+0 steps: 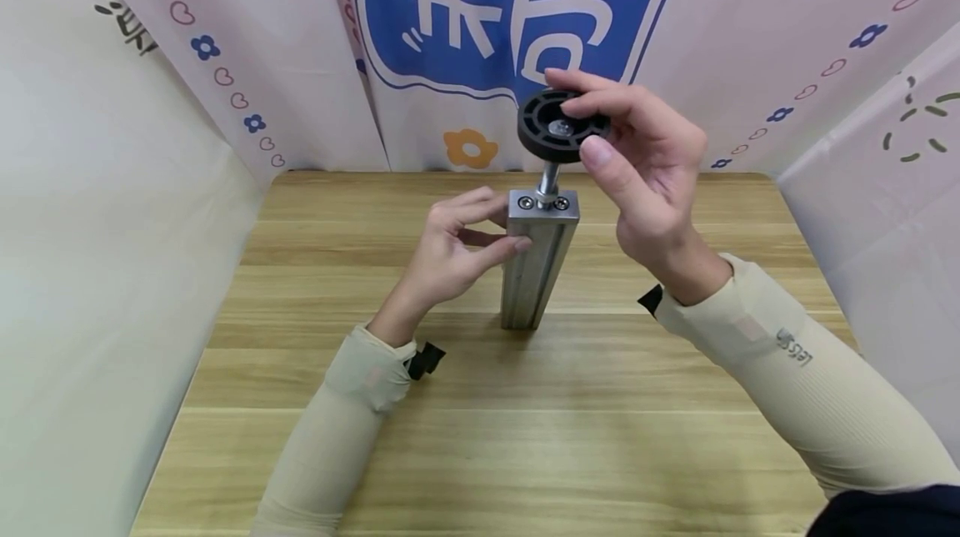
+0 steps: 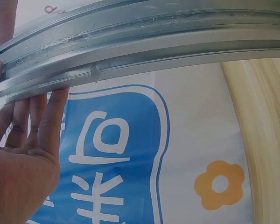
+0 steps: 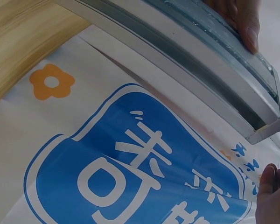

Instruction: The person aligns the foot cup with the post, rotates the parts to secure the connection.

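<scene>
An aluminium profile (image 1: 528,287) stands upright on the wooden table, with a metal end plate (image 1: 522,216) and two screws at its top. From that plate a shiny bolt (image 1: 551,178) rises, bearing a round black levelling foot (image 1: 534,141) at its upper end. My left hand (image 1: 453,252) grips the profile just below the plate, thumb on the near face and fingers round the far side. With thumb and fingers at its rim, my right hand (image 1: 660,166) holds the black foot. In the left wrist view the slotted profile (image 2: 144,37) crosses above the fingers (image 2: 53,116).
The wooden table (image 1: 360,437) reaches back to a white printed cloth (image 1: 427,132) with a blue sign, hung behind it. White cloth walls (image 1: 105,253) close in both sides. Beige sleeves (image 1: 810,378) cover both forearms, with black wrist mounts (image 1: 425,360).
</scene>
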Demonstrator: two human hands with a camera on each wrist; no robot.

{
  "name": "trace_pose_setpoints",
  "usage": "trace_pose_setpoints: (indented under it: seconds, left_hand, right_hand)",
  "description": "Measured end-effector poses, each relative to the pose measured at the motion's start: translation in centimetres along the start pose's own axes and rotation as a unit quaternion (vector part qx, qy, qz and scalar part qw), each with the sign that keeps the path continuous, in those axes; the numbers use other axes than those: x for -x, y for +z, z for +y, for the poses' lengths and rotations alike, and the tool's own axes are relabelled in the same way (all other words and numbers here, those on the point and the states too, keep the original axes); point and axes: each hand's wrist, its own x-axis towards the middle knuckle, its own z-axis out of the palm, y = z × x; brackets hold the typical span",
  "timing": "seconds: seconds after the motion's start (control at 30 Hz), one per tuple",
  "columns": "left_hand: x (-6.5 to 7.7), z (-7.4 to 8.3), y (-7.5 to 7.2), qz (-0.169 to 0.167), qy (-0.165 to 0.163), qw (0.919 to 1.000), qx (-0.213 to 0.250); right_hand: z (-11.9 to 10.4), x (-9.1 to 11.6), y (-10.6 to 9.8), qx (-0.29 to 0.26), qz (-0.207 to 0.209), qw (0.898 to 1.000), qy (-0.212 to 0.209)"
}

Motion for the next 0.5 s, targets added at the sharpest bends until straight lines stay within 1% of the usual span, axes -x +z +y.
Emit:
trace_pose_setpoints:
  seconds: [0.23, 0.5]
  left_hand:
    - [-0.01, -0.06, 0.03, 0.000, 0.000, 1.0000, 0.002]
    - [0.07, 0.01, -0.02, 0.000, 0.004, 1.0000, 0.000]
  right_hand:
    - [0.04, -0.04, 0.06, 0.009, 0.009, 1.000, -0.004]
    - [0.18, -0.14, 0.24, 0.021, 0.008, 1.000, -0.006]
